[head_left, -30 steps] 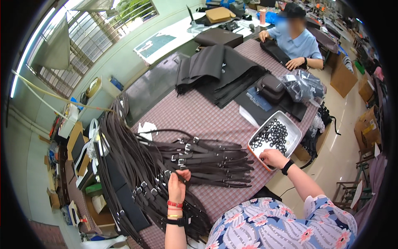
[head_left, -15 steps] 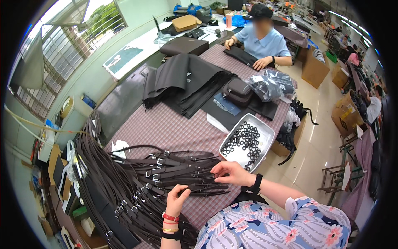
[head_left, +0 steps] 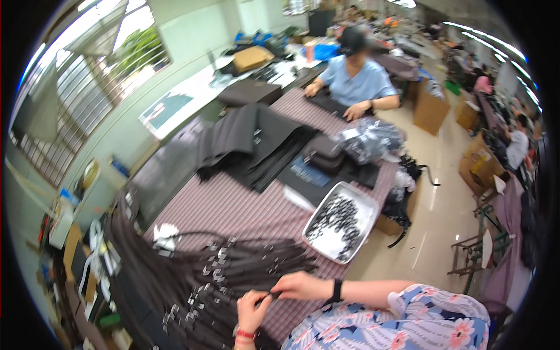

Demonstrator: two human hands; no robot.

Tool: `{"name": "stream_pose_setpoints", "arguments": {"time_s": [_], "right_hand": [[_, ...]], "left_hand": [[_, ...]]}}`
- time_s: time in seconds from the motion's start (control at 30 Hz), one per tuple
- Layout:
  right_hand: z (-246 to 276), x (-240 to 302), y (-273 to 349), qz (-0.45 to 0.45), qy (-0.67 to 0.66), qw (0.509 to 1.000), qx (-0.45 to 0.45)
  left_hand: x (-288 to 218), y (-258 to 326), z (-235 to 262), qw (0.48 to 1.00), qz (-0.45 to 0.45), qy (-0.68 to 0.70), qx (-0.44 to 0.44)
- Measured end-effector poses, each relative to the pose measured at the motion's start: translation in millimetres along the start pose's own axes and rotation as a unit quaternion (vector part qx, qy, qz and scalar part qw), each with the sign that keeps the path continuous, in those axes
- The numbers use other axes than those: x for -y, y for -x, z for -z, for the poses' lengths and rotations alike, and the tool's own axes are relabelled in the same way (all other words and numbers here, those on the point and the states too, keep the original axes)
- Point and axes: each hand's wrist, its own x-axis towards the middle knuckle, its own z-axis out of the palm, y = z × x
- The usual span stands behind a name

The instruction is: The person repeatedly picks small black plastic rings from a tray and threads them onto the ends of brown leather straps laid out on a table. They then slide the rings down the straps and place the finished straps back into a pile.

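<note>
My left hand (head_left: 252, 309) and my right hand (head_left: 298, 286) meet above the near edge of the table, both with fingers closed. Between their fingertips is a short dark piece (head_left: 270, 295), which looks like a strap end; motion blur hides its detail. Just beyond and to the left lie many dark brown straps (head_left: 256, 262) with silver buckles (head_left: 220, 255), fanned out over the checked cloth. A white tray (head_left: 374, 205) to the far right of my hands holds small black rings (head_left: 337, 221).
Stacked dark sheets (head_left: 233, 137), a dark case (head_left: 322, 153) and a clear plastic bundle (head_left: 368, 141) lie farther up the table (head_left: 233, 204). A co-worker (head_left: 357, 81) in light blue handles a dark piece at the far end. Long straps hang over the left edge; boxes stand right.
My hands have come together, the right moving left and nearer to me, and a dark piece now shows between them. The view has shifted and blurred.
</note>
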Motion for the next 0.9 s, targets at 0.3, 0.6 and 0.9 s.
{"name": "stream_pose_setpoints", "arguments": {"time_s": [0.3,0.6,0.9], "right_hand": [[-23,-6,-2,-0.020,-0.039,0.999,0.025],[-19,-5,-8,-0.106,-0.002,0.992,0.066],[-10,-29,8,-0.127,0.033,0.987,0.097]], "left_hand": [[14,15,-7,0.996,0.024,0.035,0.080],[-26,0,-6,0.974,0.117,0.149,0.126],[54,8,13,0.984,0.004,0.042,0.171]]}}
